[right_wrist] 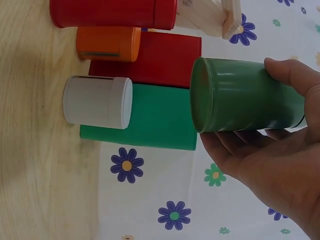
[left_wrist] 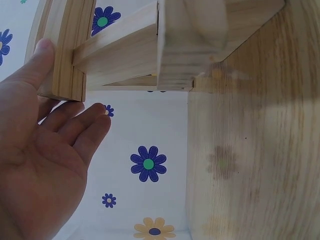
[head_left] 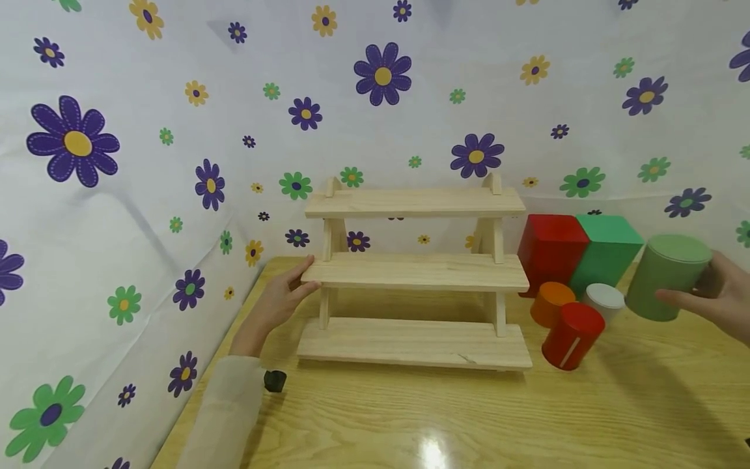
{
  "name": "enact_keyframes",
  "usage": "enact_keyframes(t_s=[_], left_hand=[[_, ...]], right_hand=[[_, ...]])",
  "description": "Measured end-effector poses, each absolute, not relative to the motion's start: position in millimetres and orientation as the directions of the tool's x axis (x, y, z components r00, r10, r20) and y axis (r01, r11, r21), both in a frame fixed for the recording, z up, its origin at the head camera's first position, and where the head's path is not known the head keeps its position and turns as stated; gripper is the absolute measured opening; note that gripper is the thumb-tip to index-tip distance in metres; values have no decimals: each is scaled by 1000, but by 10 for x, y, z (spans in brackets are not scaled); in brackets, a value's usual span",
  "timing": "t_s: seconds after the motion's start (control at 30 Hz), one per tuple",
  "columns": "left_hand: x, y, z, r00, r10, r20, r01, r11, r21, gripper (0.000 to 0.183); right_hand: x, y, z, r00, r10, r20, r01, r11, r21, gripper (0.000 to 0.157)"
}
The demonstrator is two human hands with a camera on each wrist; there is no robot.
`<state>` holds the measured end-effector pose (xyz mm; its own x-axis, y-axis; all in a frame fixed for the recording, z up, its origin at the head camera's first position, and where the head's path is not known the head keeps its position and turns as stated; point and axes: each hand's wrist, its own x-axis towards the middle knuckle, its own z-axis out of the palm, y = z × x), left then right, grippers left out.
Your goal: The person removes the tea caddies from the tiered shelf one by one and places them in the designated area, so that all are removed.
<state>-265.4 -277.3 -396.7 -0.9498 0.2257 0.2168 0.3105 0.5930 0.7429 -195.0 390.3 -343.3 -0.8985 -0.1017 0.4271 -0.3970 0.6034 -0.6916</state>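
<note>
A three-tier wooden display shelf [head_left: 416,271] stands on the table against the cloth backdrop. My left hand [head_left: 275,301] holds the left end of its middle board. In the left wrist view, the thumb [left_wrist: 42,55] lies on one face of that board and the fingers are at the other. At the right, my right hand [head_left: 726,296] grips a green cylindrical canister [head_left: 665,280] around its side. The right wrist view shows this canister [right_wrist: 245,95] held up off the table, its base in sight, thumb on one side and fingers on the other.
Right of the shelf stand a red box [head_left: 551,247] and a green box [head_left: 606,251]. Before them are a small orange canister [head_left: 551,306], a white canister [head_left: 605,299] and a red canister [head_left: 573,339]. Flower-printed cloth [head_left: 375,130] walls the back and left of the wooden table [head_left: 363,417].
</note>
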Motion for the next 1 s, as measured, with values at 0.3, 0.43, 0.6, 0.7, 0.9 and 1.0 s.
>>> enact_keyframes(t_s=[0.3, 0.43, 0.6, 0.7, 0.9, 1.0], left_hand=[[-2662, -2778, -3984, -943, 242, 229, 330, 592, 735, 69], [-2665, -2777, -3977, -941, 243, 235, 335, 584, 739, 68], [-2666, -2779, -3963, -940, 247, 234, 337, 587, 736, 69], [-2664, -2779, -3962, -940, 249, 235, 339, 588, 734, 70], [-2658, -2775, -3971, -946, 237, 223, 323, 598, 734, 71], [-2664, -2771, -3964, -947, 234, 222, 320, 602, 731, 72]], right_hand=[[-1889, 3924, -3521, -912, -76, 403, -353, 646, -677, 82], [-1890, 3942, -3537, -906, -109, 409, -384, 619, -685, 84], [-1908, 3992, -3633, -903, -156, 401, -409, 603, -685, 87], [-1903, 4010, -3720, -908, -158, 387, -399, 606, -688, 87], [-1875, 4026, -3869, -941, -152, 302, -328, 626, -708, 82], [-1865, 4045, -3918, -961, -145, 234, -271, 651, -709, 68]])
